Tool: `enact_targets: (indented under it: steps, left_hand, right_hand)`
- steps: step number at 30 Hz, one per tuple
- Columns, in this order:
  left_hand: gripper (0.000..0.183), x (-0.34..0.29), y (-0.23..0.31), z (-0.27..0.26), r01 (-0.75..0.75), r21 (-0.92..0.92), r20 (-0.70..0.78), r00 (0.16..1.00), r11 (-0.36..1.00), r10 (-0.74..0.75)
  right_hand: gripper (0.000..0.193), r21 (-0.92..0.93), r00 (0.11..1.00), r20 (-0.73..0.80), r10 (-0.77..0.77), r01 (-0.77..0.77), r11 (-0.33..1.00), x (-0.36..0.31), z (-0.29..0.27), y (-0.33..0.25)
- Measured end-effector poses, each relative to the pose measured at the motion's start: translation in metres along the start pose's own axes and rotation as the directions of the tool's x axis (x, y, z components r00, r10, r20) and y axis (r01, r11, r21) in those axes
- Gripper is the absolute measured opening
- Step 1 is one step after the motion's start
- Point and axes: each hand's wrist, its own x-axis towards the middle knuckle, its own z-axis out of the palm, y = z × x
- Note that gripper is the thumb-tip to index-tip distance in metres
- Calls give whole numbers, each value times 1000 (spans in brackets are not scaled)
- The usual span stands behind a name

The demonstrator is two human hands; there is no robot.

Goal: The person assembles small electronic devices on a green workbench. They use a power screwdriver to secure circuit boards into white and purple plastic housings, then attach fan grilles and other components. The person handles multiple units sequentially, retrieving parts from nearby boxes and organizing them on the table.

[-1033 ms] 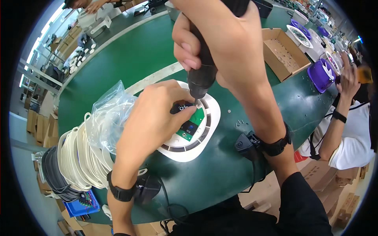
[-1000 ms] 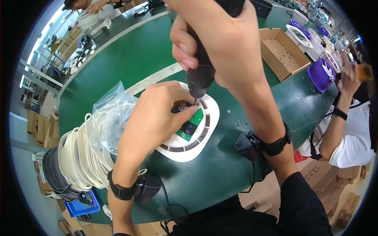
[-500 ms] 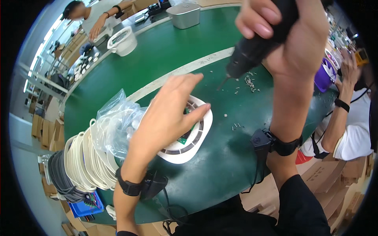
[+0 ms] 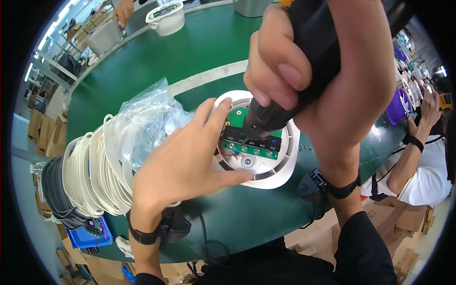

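Observation:
A power screwdriver [image 4: 316,42] with a black body is gripped in my right hand [image 4: 351,90], its fingers wrapped round it. The bit points down at a green circuit board [image 4: 238,115], which has a black strip and a row of small round metal spots. The bit's tip is near that strip; whether it touches a screw I cannot tell. The board sits inside a rounded white plastic housing [image 4: 286,172] on the table. My left hand [image 4: 180,159] holds the housing's left side, fingers and thumb spread along the rim. The right hand and screwdriver hide the housing's far right part.
Coiled cream cables [image 4: 83,178] and dark grey cables [image 4: 57,190] lie left on the green table [image 4: 209,45], beside a clear plastic bag [image 4: 147,118]. A blue tray [image 4: 88,237] sits near left. Another white housing [image 4: 166,21] stands far left. Co-workers' hands show at far left and right.
My right hand has brought the screwdriver left and down over the circuit board. My left hand, earlier above the housing, now holds its rim. The view has shifted.

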Motion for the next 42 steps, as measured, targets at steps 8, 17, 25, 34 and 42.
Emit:
enact_targets:
  steps: [8, 17, 25, 34, 42]
  left_hand:
    - [87, -1, -14, -6, -66, -35, 37, 997, 997, 67]
    - [89, -1, -16, -6, -71, -43, 40, 997, 997, 73]
    - [87, 0, -13, -8, -49, -6, 56, 997, 999, 49]
    - [72, -1, -15, -10, -101, -77, 57, 993, 992, 105]
    - [35, 5, -31, -31, -333, -19, -54, 942, 943, 331]
  right_hand:
    - [34, 18, 996, 84, -6, 4, 1000, -9, 7, 17]
    - [35, 20, 994, 111, -16, 14, 1000, -8, 6, 18]
    - [36, 27, 988, 154, -28, 24, 999, -8, 6, 17]
    - [37, 8, 986, 164, 13, -15, 1000, -11, 14, 19]
    - [38, 15, 992, 121, 23, -25, 1000, -4, 9, 16]
